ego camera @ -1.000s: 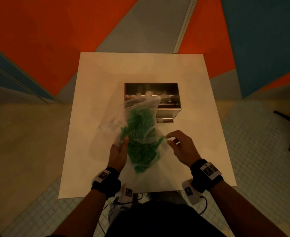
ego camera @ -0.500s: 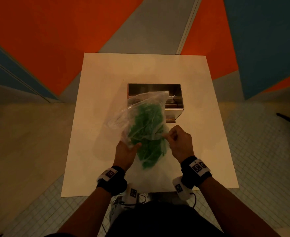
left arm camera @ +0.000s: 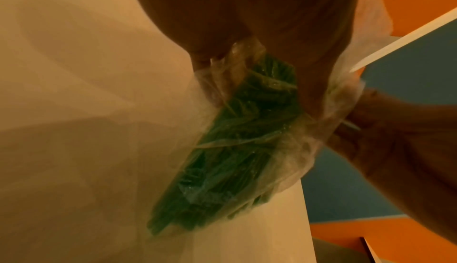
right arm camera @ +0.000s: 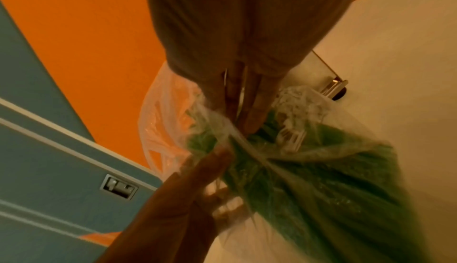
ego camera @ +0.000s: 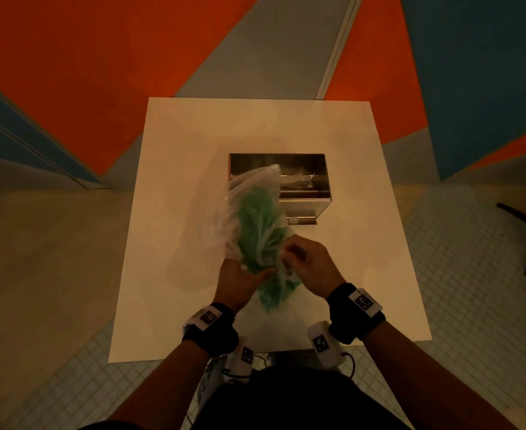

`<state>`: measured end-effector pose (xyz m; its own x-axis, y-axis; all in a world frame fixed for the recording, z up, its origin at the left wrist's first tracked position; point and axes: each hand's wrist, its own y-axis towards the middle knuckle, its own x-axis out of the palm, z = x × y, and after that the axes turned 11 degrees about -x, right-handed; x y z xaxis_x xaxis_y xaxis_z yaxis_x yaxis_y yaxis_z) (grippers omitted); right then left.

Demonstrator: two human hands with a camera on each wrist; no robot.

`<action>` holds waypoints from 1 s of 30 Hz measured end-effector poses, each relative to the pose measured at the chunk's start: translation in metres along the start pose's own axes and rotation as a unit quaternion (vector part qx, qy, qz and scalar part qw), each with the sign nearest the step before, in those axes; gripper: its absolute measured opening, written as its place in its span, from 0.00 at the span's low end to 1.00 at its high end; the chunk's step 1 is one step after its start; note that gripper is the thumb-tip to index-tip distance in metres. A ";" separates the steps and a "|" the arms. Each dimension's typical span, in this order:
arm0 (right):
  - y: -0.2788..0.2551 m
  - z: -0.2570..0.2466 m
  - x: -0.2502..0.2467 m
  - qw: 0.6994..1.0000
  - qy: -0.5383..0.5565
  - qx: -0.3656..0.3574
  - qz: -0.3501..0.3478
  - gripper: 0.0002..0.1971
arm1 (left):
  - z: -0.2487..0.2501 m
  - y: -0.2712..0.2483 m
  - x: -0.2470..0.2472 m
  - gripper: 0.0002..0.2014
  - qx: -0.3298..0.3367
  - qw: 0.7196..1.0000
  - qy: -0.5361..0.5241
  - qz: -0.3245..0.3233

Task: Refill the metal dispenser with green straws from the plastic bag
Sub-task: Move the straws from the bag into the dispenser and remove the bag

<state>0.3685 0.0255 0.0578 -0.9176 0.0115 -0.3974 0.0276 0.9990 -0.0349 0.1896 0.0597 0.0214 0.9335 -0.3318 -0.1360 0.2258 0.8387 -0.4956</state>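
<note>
Clear plastic bag (ego camera: 257,209) of green straws (ego camera: 260,243) now sits pinched in both grips: our right hand (ego camera: 309,268) has closed onto its film, joining our left hand (ego camera: 240,282), just near of the metal dispenser (ego camera: 305,193) on the counter (ego camera: 174,243). Nothing is poured yet.

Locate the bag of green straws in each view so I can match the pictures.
Head: the bag sits centre frame, held up in front of the dispenser by both hands.
Left wrist: it fills the centre, running down from the left hand.
Right wrist: it spreads from centre to lower right, under the right hand.
Shared landmark: the white table.
</note>
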 end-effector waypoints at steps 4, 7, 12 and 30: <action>-0.004 -0.006 -0.003 0.999 -0.009 -0.007 -0.032 0.03 | 0.002 0.006 0.001 0.26 0.014 0.999 0.019 0.033; -0.009 -0.006 -0.008 0.998 -0.057 -0.025 -0.034 0.03 | 0.007 0.010 -0.001 0.24 0.024 0.997 0.019 0.071; -0.028 0.008 -0.004 0.982 -0.128 -0.078 -0.114 0.03 | 0.013 0.017 -0.001 0.21 0.062 0.991 0.049 0.111; 0.020 -0.003 -0.057 0.990 0.123 0.013 -0.060 0.32 | 0.042 0.006 0.002 0.17 0.146 0.989 0.008 0.020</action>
<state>0.4206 0.0446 0.0824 -0.9838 -0.0939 -0.1528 -0.0804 0.9925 -0.0922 0.2046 0.0820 0.0542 0.9390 -0.3014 -0.1657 0.2626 0.9393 -0.2206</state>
